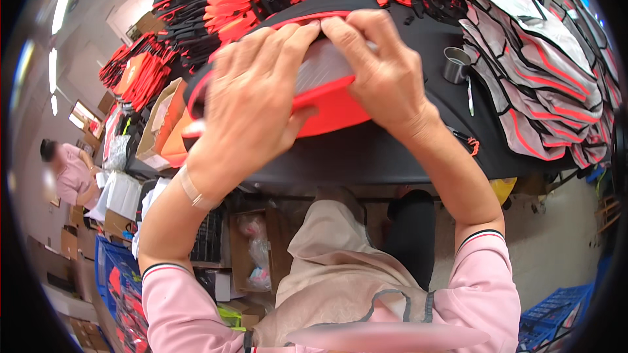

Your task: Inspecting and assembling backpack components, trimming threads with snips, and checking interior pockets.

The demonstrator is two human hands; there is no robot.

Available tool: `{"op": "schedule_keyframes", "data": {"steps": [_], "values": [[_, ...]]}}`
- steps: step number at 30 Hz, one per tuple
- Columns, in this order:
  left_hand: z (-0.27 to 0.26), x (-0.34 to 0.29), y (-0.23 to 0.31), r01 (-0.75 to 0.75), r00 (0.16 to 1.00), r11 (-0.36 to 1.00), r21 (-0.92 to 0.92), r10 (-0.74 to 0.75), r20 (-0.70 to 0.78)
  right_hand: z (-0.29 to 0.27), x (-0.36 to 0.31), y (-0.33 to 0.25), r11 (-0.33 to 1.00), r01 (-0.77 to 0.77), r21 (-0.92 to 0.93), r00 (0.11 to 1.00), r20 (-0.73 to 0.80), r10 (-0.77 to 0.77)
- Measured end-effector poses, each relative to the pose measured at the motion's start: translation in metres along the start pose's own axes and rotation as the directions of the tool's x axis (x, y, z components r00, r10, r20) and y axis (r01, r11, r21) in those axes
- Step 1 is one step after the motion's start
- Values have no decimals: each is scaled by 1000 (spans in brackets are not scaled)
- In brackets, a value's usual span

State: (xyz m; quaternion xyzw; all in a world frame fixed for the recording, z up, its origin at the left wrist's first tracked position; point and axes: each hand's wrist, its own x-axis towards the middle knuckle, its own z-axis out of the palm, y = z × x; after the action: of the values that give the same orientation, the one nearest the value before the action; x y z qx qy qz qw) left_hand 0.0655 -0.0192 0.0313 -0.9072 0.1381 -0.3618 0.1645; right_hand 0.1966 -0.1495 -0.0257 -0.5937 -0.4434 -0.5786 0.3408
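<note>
Above the dark table, both my hands grip a red and black fabric pouch [333, 108] with a greyish, see-through-looking panel. My left hand [252, 88] lies over its left part, fingers bent over the red-trimmed upper edge and thumb by the lower red part. My right hand [383, 68] pinches that same edge right of the middle. The fingertips of both hands nearly meet there. A black flap rises behind the fingers. Much of the pouch's left side is hidden under my left hand, which is slightly blurred.
Stacked orange and black fabric pieces [232, 0] line the table's back. Rightward stand a metal cup [456, 65], a thin white tool [470, 98] and piled grey-white bags [536, 72]. An open cardboard box [161, 121] is at left. Another person [72, 173] works farther left.
</note>
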Motion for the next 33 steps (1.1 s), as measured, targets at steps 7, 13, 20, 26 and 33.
{"op": "schedule_keyframes", "data": {"steps": [7,13,20,26,33], "values": [[21,-30,-14,8,995,868,-497,-59,-86,-26,-35,-26,972,-94,217,982,181,55],[26,-50,7,419,907,306,-855,-102,408,-69,-51,-25,430,-749,504,646,697,310],[44,-71,6,667,735,-47,-744,207,645,-75,-64,-27,-228,-949,216,223,975,-2],[67,-75,21,791,564,-471,-390,316,763,-57,-92,-21,-287,-903,319,278,945,174],[54,-57,41,795,587,-361,-488,252,769,-56,-73,-23,297,-899,321,427,791,438]]}}
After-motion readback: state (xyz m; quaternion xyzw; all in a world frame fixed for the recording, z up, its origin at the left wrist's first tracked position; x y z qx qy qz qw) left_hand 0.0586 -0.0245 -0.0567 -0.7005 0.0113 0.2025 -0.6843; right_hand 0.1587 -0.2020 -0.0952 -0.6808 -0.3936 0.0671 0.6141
